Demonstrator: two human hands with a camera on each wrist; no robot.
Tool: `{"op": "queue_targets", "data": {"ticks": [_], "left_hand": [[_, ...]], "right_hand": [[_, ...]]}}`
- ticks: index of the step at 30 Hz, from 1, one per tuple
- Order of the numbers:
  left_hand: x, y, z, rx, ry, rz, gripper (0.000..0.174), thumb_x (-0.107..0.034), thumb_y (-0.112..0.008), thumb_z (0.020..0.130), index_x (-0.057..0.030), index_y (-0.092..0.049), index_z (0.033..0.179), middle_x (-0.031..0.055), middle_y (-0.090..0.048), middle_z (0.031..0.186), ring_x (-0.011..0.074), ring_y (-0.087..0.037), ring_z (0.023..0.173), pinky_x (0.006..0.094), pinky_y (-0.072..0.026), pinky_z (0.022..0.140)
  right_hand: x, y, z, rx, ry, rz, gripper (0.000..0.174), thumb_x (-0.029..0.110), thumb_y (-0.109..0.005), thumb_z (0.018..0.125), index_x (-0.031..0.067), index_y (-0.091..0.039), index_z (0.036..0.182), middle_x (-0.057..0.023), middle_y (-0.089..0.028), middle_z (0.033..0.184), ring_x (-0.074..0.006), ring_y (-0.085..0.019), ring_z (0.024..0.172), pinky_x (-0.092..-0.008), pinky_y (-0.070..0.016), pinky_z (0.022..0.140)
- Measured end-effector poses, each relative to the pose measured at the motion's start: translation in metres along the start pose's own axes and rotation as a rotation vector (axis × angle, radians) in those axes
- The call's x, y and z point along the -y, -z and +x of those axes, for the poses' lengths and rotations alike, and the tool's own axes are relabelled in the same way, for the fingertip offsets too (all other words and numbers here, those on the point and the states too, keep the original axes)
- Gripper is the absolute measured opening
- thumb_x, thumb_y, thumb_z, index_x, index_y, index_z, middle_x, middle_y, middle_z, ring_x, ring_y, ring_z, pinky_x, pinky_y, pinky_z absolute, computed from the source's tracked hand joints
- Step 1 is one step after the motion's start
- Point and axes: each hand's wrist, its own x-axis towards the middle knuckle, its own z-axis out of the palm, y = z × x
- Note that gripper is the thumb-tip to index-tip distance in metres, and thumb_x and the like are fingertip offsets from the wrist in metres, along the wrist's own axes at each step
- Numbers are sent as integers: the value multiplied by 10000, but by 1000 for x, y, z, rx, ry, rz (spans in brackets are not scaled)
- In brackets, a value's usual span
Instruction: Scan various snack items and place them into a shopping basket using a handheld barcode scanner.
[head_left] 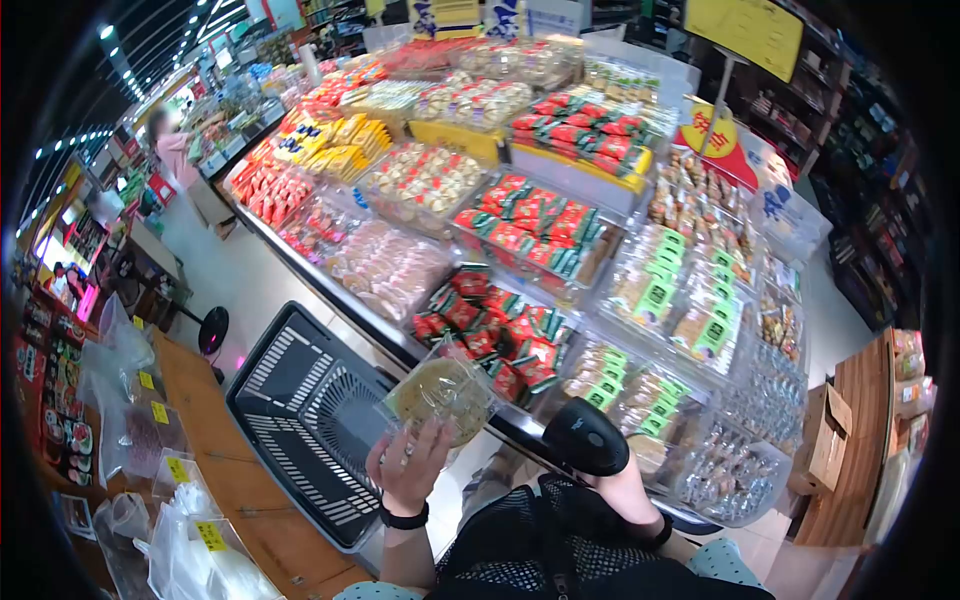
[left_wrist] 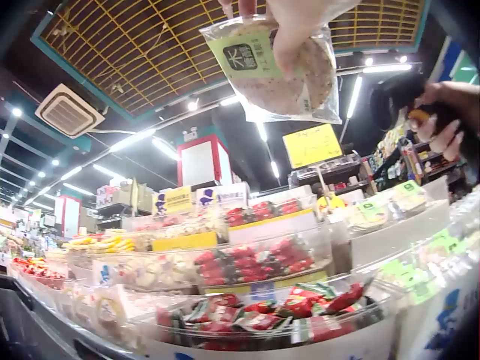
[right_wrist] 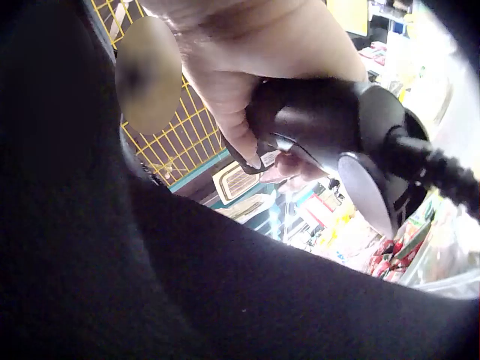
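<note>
In the head view my left hand (head_left: 412, 466) holds a clear packet (head_left: 440, 398) with a round, flat, speckled item inside, above the edge between the basket and the display. The left wrist view shows the packet (left_wrist: 300, 79) with a green label, pinched between thumb and fingers of my left hand (left_wrist: 296, 22). My right hand (head_left: 622, 492) grips a black handheld device (head_left: 585, 438) in front of the display's near edge. Up close in the right wrist view, the right hand (right_wrist: 262, 45) wraps round the black device (right_wrist: 315, 116), which has a ribbed cable.
A dark grey basket (head_left: 300, 420) stands left of the display. Clear bins hold red-green packets (head_left: 535, 225), green-labelled packets (head_left: 650, 275) and other snacks. A wooden counter (head_left: 215, 430) with plastic bags is at the left, a cardboard box (head_left: 822, 435) at the right. A person stands far left.
</note>
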Motion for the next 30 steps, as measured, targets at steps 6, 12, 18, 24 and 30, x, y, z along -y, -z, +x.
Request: {"op": "queue_targets", "data": {"ticks": [6,12,18,24,30], "left_hand": [[-92,17,13,-30,-172,-138,201,-252,-661,745,-302,-636,937,-125,-604,1035,150,-463,997,329,-358,865],[-163,24,29,14,-116,-368,202,-212,-660,731,-284,-649,920,-113,-600,1047,150,-475,1023,350,-352,875],[-212,12,49,178,199,-924,146,-56,-636,736,-84,-667,875,30,-642,881,212,-581,814,314,-454,643],[-230,-6,71,638,938,-1248,108,-51,-674,746,18,-642,823,50,-630,731,125,-540,595,233,-434,579],[-223,-45,51,803,1641,-1704,161,-80,-564,837,-60,-586,996,11,-620,844,64,-567,600,199,-441,449]], "right_hand": [[6,61,-29,73,53,150,493,7,-665,697,18,-512,1165,-107,-593,1070,-162,-535,1012,-298,-405,890],[5,124,-55,68,-30,-44,461,59,-679,700,8,-523,1132,-131,-608,1020,-161,-547,974,-309,-422,859],[-25,164,-77,-205,42,108,380,-19,-616,768,19,-533,1138,-66,-577,1092,-132,-544,974,-290,-440,843],[-41,201,-88,-507,-155,242,227,1,-629,761,14,-605,986,-12,-627,855,-82,-565,754,-238,-458,672],[-43,211,-82,-589,-192,265,191,16,-623,768,22,-617,959,-8,-619,769,-68,-557,670,-226,-449,616]]}}
